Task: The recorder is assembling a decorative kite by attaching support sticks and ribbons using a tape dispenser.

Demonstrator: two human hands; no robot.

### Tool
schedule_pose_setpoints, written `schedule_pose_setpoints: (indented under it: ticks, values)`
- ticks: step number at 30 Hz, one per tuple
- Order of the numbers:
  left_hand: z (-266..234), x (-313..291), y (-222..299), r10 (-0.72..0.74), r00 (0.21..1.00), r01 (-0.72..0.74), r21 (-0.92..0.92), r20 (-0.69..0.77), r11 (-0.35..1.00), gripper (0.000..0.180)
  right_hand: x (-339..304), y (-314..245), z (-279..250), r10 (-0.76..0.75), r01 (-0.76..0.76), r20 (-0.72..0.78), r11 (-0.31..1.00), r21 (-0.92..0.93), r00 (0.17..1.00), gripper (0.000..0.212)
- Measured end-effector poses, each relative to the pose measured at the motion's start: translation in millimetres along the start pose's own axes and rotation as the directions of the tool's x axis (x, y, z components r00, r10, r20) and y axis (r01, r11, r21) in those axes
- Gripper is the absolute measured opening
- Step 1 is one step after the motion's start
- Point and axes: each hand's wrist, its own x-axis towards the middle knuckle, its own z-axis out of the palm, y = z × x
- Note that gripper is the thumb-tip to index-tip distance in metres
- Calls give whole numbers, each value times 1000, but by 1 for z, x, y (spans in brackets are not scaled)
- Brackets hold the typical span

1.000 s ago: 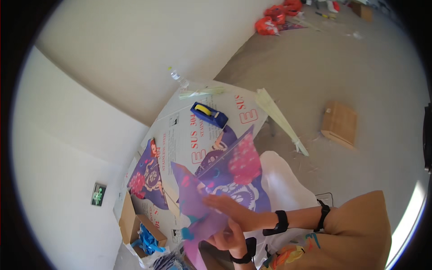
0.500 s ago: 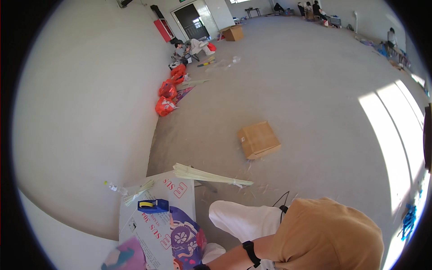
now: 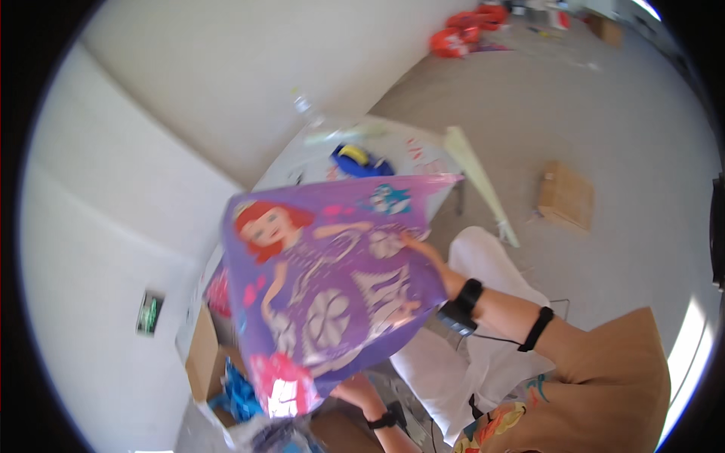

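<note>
at six o'clock our left hand [image 3: 356, 392] is clamped on the lower edge of a purple printed sheet [image 3: 343, 264], raised mid-view. at four our right hand [image 3: 424, 257] touches it; we cannot tell its grip. farther off: an open box [image 3: 201, 355] at eight, tape holder [image 3: 370, 165] at twelve, floor box [image 3: 566, 196] at three, red bags [image 3: 451, 43] at one.
</note>
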Motion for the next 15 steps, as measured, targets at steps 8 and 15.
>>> schedule_pose_setpoints:
  ticks: [8,15]
  values:
    - [-3,-17,-45,-459,688,635,-772,561,8,58,51,39,-119,-317,84,-557,912,-402,767,53]
    - [13,-26,-58,-528,552,738,-672,646,-50,64,88,25,-151,-251,-19,-475,870,-493,843,34]
